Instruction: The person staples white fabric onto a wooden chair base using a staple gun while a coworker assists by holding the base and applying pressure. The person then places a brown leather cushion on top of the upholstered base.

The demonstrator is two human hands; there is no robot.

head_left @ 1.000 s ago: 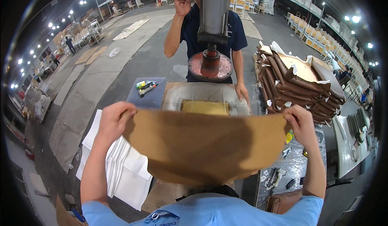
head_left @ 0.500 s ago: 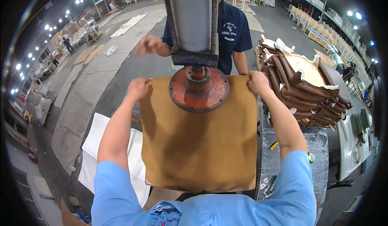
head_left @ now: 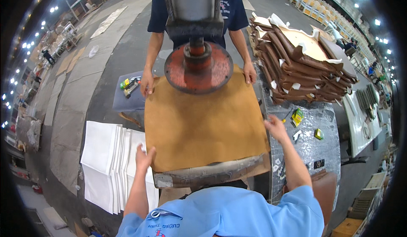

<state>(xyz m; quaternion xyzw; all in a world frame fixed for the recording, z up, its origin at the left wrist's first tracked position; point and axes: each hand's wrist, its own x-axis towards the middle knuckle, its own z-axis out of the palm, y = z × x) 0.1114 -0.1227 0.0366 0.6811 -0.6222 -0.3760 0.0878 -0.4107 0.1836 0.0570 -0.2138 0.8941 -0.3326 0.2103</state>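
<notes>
Sheet of tan material (head_left: 205, 129) lies over grey-sided block (head_left: 212, 171), under red press disc (head_left: 180, 76). Left hand (head_left: 145, 158) open at near-left corner; right hand (head_left: 277, 128) loosely open by right edge.

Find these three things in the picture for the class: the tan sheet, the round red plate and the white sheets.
Tan sheet (head_left: 205, 129): head view, middle of its upper face.
Round red plate (head_left: 199, 79): head view, flat face just below its hub.
White sheets (head_left: 104, 162): head view, middle of the pile's left part.
</notes>
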